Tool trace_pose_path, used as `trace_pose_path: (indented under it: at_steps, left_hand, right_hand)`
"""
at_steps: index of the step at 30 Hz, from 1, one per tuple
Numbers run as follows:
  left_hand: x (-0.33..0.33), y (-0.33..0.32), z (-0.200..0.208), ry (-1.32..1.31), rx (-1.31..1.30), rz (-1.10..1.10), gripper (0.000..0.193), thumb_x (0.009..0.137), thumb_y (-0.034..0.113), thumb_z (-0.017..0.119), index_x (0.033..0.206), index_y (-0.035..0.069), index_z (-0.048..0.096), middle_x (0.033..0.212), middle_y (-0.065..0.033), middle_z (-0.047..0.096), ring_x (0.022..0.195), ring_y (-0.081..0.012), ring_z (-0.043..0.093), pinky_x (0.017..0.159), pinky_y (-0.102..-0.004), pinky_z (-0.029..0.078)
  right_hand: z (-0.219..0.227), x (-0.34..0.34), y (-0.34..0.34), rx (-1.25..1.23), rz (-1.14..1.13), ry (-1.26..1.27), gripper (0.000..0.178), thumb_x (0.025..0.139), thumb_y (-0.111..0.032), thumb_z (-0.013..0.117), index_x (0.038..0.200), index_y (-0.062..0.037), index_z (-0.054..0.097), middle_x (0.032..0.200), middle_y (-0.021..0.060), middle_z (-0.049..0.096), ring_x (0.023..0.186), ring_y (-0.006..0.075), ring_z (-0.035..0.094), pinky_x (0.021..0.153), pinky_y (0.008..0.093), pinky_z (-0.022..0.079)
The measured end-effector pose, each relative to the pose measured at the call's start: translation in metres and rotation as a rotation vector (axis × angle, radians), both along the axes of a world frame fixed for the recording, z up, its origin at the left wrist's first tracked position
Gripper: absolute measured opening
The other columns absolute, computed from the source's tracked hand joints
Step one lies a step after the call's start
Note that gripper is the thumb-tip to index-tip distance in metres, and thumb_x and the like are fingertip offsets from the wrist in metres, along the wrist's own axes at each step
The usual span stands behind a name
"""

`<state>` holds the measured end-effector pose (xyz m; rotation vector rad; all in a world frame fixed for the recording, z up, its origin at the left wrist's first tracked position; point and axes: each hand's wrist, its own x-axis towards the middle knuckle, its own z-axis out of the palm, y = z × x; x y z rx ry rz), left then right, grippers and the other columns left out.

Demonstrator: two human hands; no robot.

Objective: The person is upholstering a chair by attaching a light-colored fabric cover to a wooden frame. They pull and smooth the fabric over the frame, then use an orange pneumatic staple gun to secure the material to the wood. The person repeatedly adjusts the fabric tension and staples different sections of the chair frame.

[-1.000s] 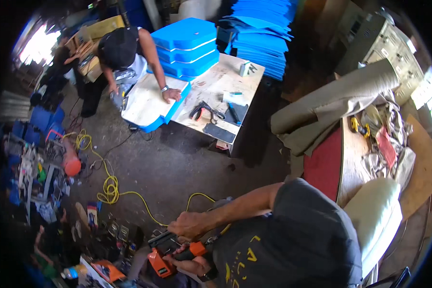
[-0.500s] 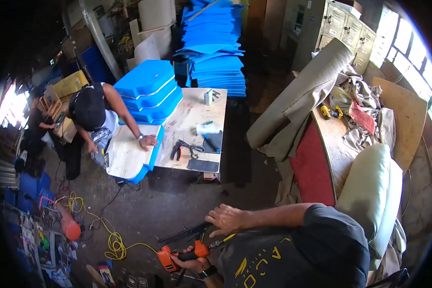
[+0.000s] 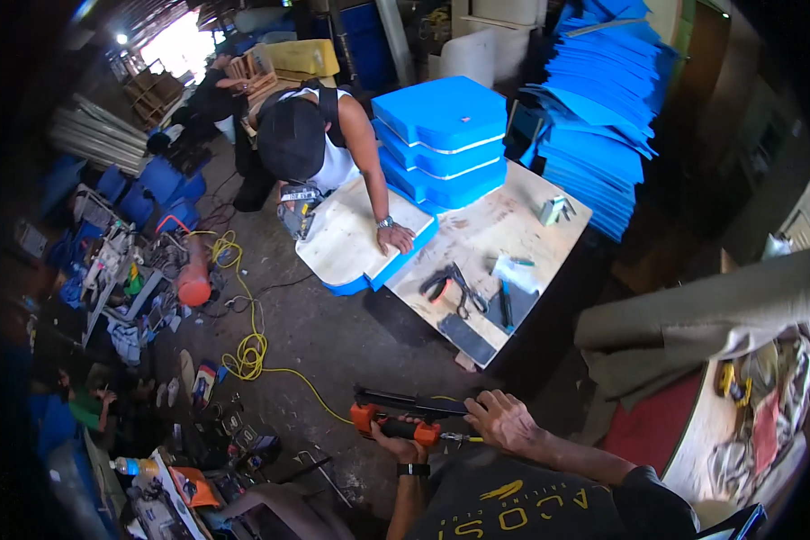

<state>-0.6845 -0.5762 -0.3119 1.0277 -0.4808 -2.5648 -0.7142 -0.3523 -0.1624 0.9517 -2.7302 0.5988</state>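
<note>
Pneumatic nailer (image 3: 363, 418), held in left hand (image 3: 400, 445); black magazine (image 3: 405, 402), now more exposed, outer end at right hand (image 3: 506, 423), grasp unclear

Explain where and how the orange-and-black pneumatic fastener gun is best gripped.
Grip the pneumatic fastener gun by its black handle, probably from the near side, as the left hand does: this narrow bar lies between orange ends, with the magazine beyond.

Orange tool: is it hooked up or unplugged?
The orange tool looks hooked up: a metal fitting joins it to yellow hose.
</note>
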Motion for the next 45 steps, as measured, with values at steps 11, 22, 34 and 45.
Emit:
trace_pose_path:
  at_steps: [11,22,34,45]
  left_hand:
    - [-0.071,0.078,-0.061,0.188,0.297,-0.045,0.097,0.085,0.096,0.034,0.106,0.005,0.06,0.099,-0.0122,0.063,0.094,-0.0296,0.062,0.087,-0.0512,0.053]
    - [-0.138,0.106,-0.121,-0.133,-0.39,0.069,0.078,0.101,0.079,0.032,0.139,0.016,0.059,0.125,-0.0035,0.062,0.119,-0.0215,0.059,0.105,-0.0468,0.049]
    - [-0.277,0.214,-0.045,-0.302,-0.44,0.063,0.076,0.1,0.079,0.035,0.139,0.018,0.059,0.122,-0.0013,0.064,0.115,-0.0194,0.06,0.101,-0.0443,0.051]
    - [-0.338,0.253,-0.045,-0.28,-0.404,-0.013,0.078,0.098,0.081,0.036,0.137,0.018,0.061,0.118,-0.0002,0.065,0.11,-0.0186,0.062,0.096,-0.0422,0.053]
  right_hand:
    - [0.001,-0.084,0.102,0.069,0.089,-0.063,0.035,0.097,-0.029,0.068,0.125,-0.0082,0.066,0.102,0.0095,0.063,0.094,0.0278,0.063,0.085,0.0426,0.054]
    - [-0.11,-0.255,0.293,-0.443,-0.518,-0.425,0.02,0.096,-0.02,0.068,0.1,-0.0017,0.074,0.1,0.0191,0.074,0.094,0.0387,0.072,0.08,0.0465,0.057]
    - [-0.385,-0.582,0.454,-0.29,-1.066,-0.565,0.016,0.088,-0.024,0.065,0.09,-0.0113,0.075,0.093,0.0166,0.075,0.089,0.0378,0.074,0.078,0.0491,0.06]
    - [-0.43,-0.704,0.465,-0.234,-1.091,-0.809,0.031,0.088,-0.033,0.07,0.117,-0.0272,0.077,0.114,0.0113,0.075,0.112,0.0327,0.071,0.092,0.0454,0.058]
